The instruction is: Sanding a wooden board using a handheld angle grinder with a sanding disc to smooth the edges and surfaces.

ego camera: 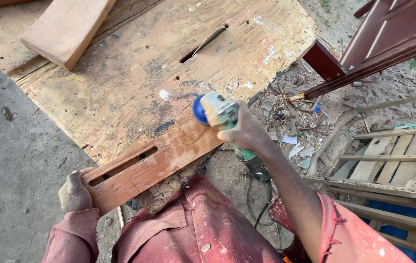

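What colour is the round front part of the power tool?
Blue, on the power tool in the right hand; head view.

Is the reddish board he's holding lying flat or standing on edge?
Flat: the reddish board rests broad face up on the workbench, slot visible, left hand gripping its end.

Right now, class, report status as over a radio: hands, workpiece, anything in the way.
Left hand grips end of slotted wooden plank. Right hand holds angle grinder on plank. Thick wood block on workbench, apart from the work.

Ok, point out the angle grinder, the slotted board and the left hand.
angle grinder [220, 113], head view, on its pale body.
slotted board [169, 153], head view, on its bare top face.
left hand [74, 195], head view, on its back.
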